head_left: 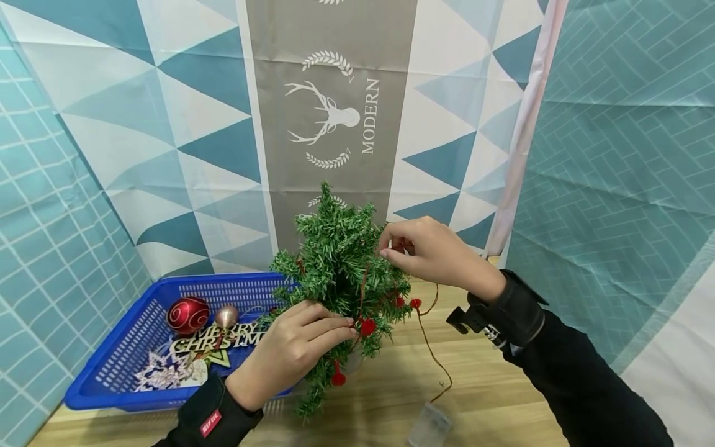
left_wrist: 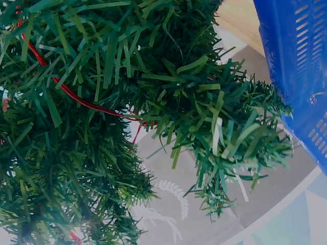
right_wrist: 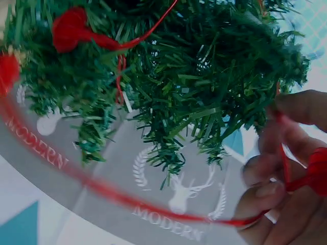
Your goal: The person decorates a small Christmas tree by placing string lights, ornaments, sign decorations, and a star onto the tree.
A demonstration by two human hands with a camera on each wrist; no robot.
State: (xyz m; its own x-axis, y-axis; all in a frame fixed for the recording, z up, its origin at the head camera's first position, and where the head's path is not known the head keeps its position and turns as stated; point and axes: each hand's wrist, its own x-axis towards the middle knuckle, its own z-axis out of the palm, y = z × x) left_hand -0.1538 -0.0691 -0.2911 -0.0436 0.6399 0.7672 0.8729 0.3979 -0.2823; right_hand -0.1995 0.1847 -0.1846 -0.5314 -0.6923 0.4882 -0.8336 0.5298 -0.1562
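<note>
A small green artificial Christmas tree (head_left: 335, 248) stands in the middle. Red string lights (right_wrist: 179, 217) with red puffy pieces run around its branches. In the right wrist view, my right hand (right_wrist: 278, 189) pinches the red wire beside a red piece (right_wrist: 318, 172); from the head, this hand (head_left: 430, 251) is at the tree's upper right. My left hand (head_left: 304, 341) reaches into the lower left branches, fingertips right at a red piece (head_left: 367, 327); its thumb is hidden, so I cannot tell whether it pinches the wire. The left wrist view shows branches and red wire (left_wrist: 76, 97), no hand.
A blue plastic basket (head_left: 100, 366) at the left holds a red bauble (head_left: 188, 315), a pale bauble (head_left: 226, 316), gold lettering (head_left: 223, 338) and snowflakes (head_left: 162, 369). The wire trails down to a clear box (head_left: 429, 425) on the wooden table (head_left: 491, 397). A patterned curtain (head_left: 329, 37) hangs behind.
</note>
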